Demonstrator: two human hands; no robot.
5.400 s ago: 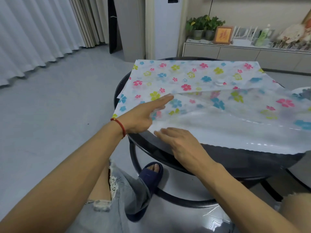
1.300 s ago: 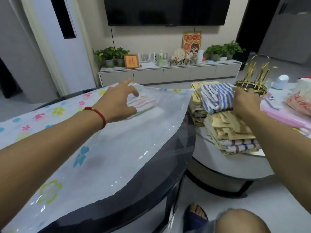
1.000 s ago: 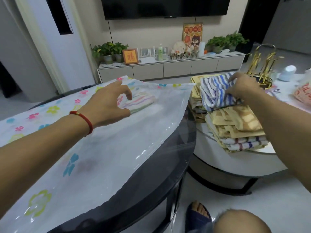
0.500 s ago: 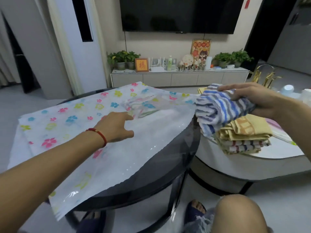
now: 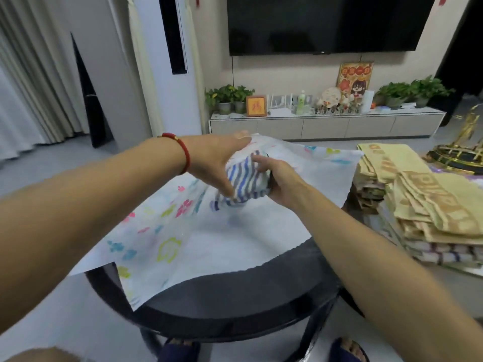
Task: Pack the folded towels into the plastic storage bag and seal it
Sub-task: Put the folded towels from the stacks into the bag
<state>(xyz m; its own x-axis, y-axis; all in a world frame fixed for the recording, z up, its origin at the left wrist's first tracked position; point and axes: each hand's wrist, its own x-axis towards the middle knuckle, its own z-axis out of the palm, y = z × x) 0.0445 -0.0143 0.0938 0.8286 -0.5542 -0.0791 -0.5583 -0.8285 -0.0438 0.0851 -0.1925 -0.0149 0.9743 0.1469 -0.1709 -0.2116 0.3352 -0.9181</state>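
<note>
Fingers (image 5: 257, 163) of both hands clasp striped towel (image 5: 245, 182) over bag (image 5: 209, 239); table edge (image 5: 235, 307) near.

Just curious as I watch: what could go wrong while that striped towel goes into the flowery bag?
The striped towel looks loosely bunched between the left hand and right hand, so it may unfold on the way in. The plastic bag hangs over the black table edge and might slide off when pushed.
</note>
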